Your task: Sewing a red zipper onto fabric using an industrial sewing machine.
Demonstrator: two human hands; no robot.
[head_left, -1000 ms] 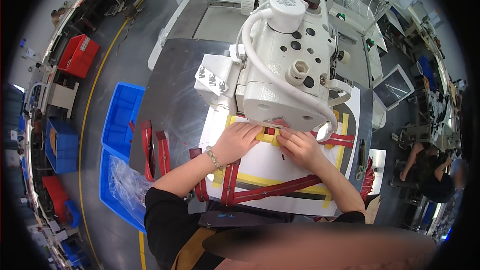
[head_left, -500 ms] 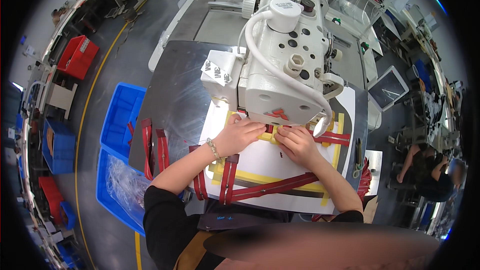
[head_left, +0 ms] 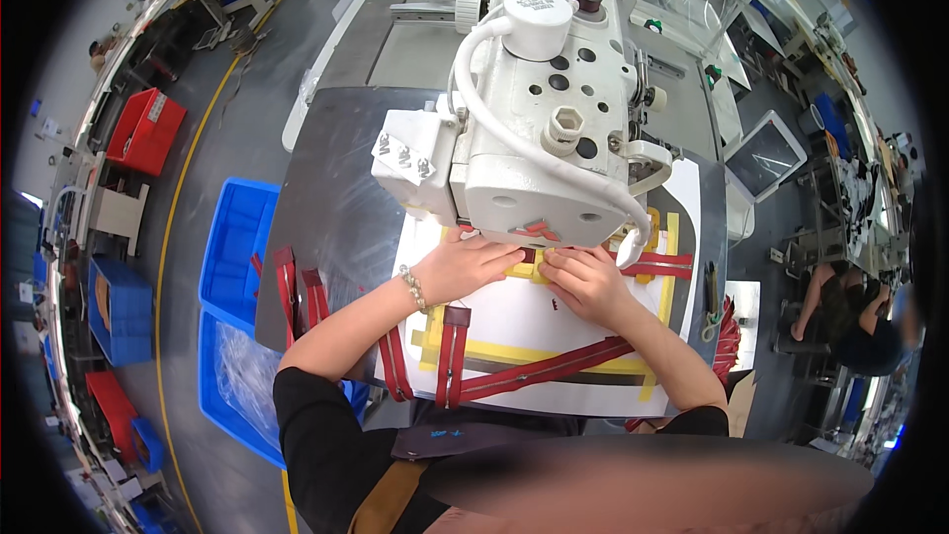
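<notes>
A white industrial sewing machine stands over a white template board edged with yellow tape. My left hand and my right hand lie flat side by side under the machine head, fingertips pressing a dark red strap and a yellow tape strip against the board. The needle area is hidden by the machine head. More red straps cross the board nearer to me, and one pair runs upright at the board's left.
Loose red straps hang at the grey table's left edge. Blue bins sit on the floor to the left, a red crate farther off. A tablet is at right, where another person sits.
The view has shifted closer over the machine. Both hands stay pressed on the strap under the machine head, moved slightly inward toward each other.
</notes>
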